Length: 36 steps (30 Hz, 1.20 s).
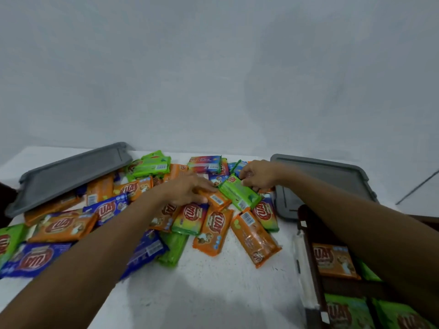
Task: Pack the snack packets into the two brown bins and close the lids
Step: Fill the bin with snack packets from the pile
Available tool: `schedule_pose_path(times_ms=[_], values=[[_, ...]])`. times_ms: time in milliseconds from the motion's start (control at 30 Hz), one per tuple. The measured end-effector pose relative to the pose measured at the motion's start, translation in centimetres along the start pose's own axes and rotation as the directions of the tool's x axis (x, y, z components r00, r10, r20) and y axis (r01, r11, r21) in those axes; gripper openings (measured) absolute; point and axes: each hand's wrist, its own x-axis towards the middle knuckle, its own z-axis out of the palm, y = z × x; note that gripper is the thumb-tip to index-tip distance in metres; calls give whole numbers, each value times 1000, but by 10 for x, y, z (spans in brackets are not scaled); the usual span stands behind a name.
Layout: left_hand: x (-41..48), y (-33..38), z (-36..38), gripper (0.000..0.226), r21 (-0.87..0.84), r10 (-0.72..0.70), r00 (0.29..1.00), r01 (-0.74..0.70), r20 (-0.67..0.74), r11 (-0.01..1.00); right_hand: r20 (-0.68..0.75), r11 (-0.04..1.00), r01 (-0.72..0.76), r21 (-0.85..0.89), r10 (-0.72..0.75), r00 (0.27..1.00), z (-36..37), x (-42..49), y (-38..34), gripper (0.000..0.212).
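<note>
White tabletop (213,293) under a plain grey wall (213,67), loads of snack packets (64,227) heaped across it, so I'd call this mid-job. Right hand (257,174) is pinching the far end of a green packet (240,194) that sits tipped up on the heap. Left hand (187,188) has thumb and fingers around an orange packet (217,200) just beside it. Tip for this bit: get a firm hold near the sealed ends and lift straight up so the neighbours don't slide off. Then lay both flat in the brown bin (308,233) on my right, which already has a few in. Stack them flat or the grey lids (71,174) probably won't close.
</note>
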Motion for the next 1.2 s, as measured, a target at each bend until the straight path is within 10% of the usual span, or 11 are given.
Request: schedule_pose_path(times_ms=[300,400,633,867,1200], values=[[-13,-15,-12,35,-225,23,933,-110,-359,968,-37,992,-109,-64,107,994,19,7,-14,24],[-19,-23,-24,37,-328,-28,900,-129,-434,936,-23,976,-145,161,151,988,26,7,-21,34],[-36,-45,-32,43,-373,-58,947,-68,-316,926,80,937,-164,307,146,986,45,10,-45,15],[-50,-64,-25,81,-454,-116,985,47,-126,890,65,952,-237,194,229,971,59,10,-62,67],[-60,-19,-44,29,-536,-104,981,-1,-166,844,-138,915,-92,392,158,978,9,-42,-57,33]])
